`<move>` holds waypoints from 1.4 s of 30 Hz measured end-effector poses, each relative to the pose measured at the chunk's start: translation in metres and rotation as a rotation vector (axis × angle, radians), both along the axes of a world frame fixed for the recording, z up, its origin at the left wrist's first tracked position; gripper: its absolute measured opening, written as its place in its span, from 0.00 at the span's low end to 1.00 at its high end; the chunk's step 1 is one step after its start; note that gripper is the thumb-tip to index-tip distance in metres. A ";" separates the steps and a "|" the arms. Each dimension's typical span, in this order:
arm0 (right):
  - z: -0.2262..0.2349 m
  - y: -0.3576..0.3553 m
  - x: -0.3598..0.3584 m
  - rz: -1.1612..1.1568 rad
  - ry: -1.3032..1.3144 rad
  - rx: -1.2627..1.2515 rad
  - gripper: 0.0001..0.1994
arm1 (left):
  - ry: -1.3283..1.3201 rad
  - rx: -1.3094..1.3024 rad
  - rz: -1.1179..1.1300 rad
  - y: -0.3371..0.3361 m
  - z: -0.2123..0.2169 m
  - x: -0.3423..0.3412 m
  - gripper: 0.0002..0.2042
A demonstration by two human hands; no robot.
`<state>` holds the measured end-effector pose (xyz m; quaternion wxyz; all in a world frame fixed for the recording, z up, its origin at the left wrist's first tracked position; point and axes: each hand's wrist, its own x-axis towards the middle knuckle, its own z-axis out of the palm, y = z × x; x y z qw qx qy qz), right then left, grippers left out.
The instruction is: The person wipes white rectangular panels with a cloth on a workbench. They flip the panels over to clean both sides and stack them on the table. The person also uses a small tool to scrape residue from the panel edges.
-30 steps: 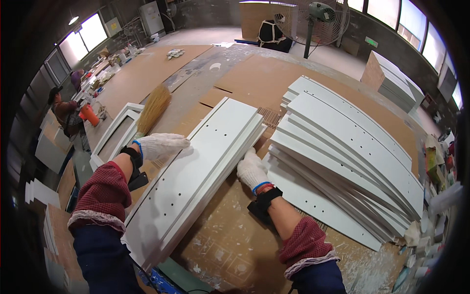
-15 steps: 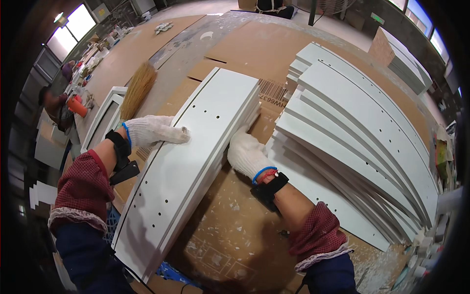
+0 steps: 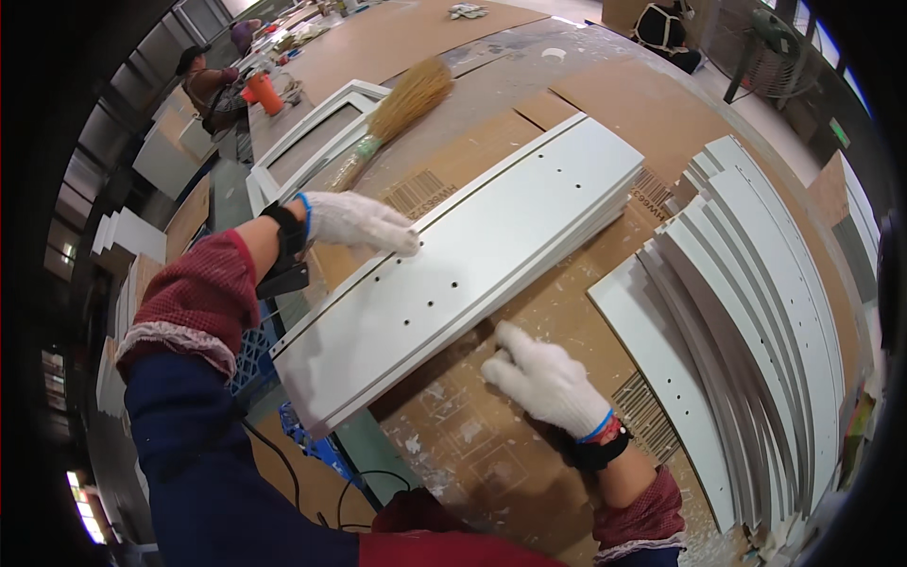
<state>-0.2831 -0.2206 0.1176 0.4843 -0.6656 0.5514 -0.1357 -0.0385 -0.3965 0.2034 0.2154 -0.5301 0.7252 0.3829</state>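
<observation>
A short stack of long white panels (image 3: 491,246) lies slantwise in front of me; the top one has drilled holes and a groove along its left edge. My left hand (image 3: 359,225), in a white knitted glove, reaches over that edge with fingers stretched out, the fingertips at the groove. My right hand (image 3: 548,378), gloved too, is off the stack's near side, over the cardboard sheet (image 3: 472,425). Its fingers are slightly bent and apart, with nothing in them. On the right, several curved white panels (image 3: 756,274) are piled in a fanned heap.
A straw brush (image 3: 411,99) lies beyond the stack, by a white frame (image 3: 321,123). A blue plastic crate (image 3: 253,354) shows below left, with a black cable (image 3: 283,454) nearby. At far left a person (image 3: 203,85) sits near an orange container (image 3: 265,94). A fan (image 3: 775,57) stands at far right.
The view has turned, so the stack appears more slanted. My right hand has let go of the stack's side and drawn back. My left hand has slid from the panel's face to its left edge.
</observation>
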 end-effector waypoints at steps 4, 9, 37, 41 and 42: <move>-0.004 0.019 0.046 0.336 0.187 -0.121 0.18 | 0.134 0.152 0.277 0.054 -0.026 0.126 0.27; 0.000 0.017 0.101 0.590 0.322 -0.490 0.17 | 0.228 -0.184 -0.055 0.130 -0.054 0.182 0.21; 0.012 0.061 0.090 0.114 -0.030 -0.287 0.13 | 1.444 -0.445 1.159 0.187 -0.178 0.192 0.42; 0.017 0.031 0.068 -0.105 -0.051 -0.875 0.19 | 1.430 -0.634 1.110 0.193 -0.157 0.176 0.41; 0.024 0.014 0.058 -0.072 0.082 -1.104 0.21 | 1.414 -0.691 1.090 0.194 -0.149 0.161 0.41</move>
